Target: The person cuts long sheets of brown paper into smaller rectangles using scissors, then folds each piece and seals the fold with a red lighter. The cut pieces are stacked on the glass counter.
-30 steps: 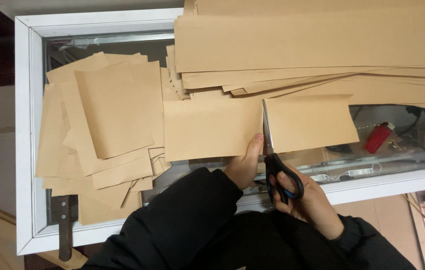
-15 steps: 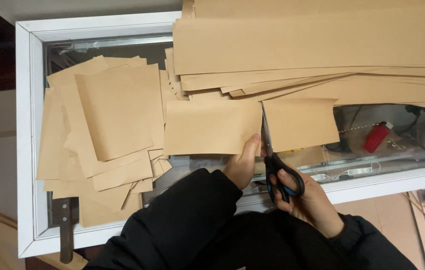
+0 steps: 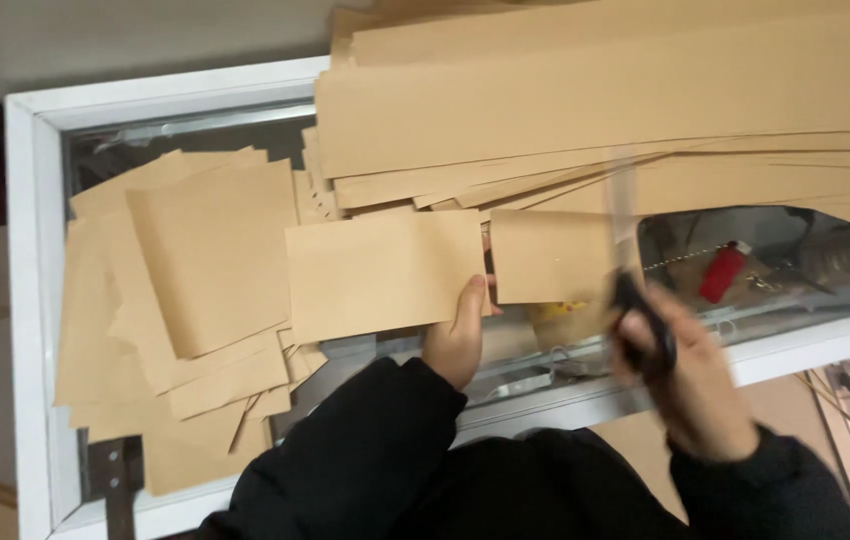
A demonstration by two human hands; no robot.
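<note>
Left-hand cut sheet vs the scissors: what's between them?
In the head view, a second brown paper piece lies between the cut sheet in the left hand and the blurred scissors in the right hand.

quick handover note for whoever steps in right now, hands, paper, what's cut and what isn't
Left hand: grips the lower right corner of a cut brown paper rectangle, held over the glass-topped case.
Right hand: holds black-handled scissors, blurred, blades pointing up, clear of the paper.
A second brown piece lies just right of the held one, with a gap between them.
Done: a heap of cut pieces sits on the left of the case.
Left: long uncut brown strips stacked across the top.
A red object shows under the glass.
</note>
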